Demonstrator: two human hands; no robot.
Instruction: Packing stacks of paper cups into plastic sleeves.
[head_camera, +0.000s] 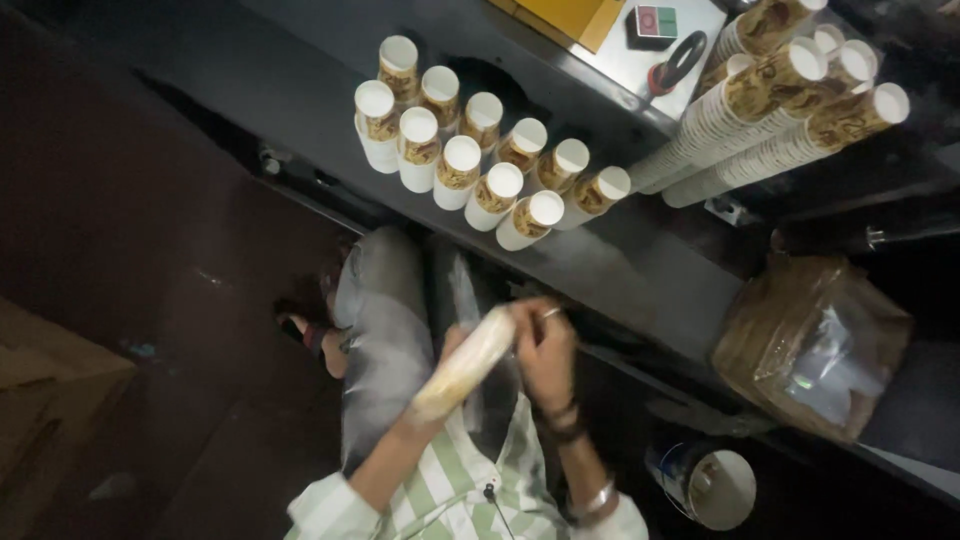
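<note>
Below the rows of upright paper cups (478, 150), both hands close around the cup stack (466, 362), left hand (432, 400) underneath, right hand (545, 345) pinching its top (best kept level, I judge).

The stack of paper cups (465, 365) held between both hands is cream-white with a pale yellow-brown print along its side, blurred. The left hand (435, 400) grips its lower end; the right hand (545, 350), at its upper end, carries a silver-coloured ring and dark wristbands.

Below the grip, the shirt (450, 490) is white with light green vertical stripes. Left of the grip, the trouser leg (380, 320) is grey.

Above the grip, the standing cups (470, 160) are white with brown-and-gold patterned bands. Up and right of the grip, the long lying cup stacks (770, 120) show white ribbed rims and the same brown-gold print. Right of the grip, the bag (810, 340) is clear plastic over brown.
</note>
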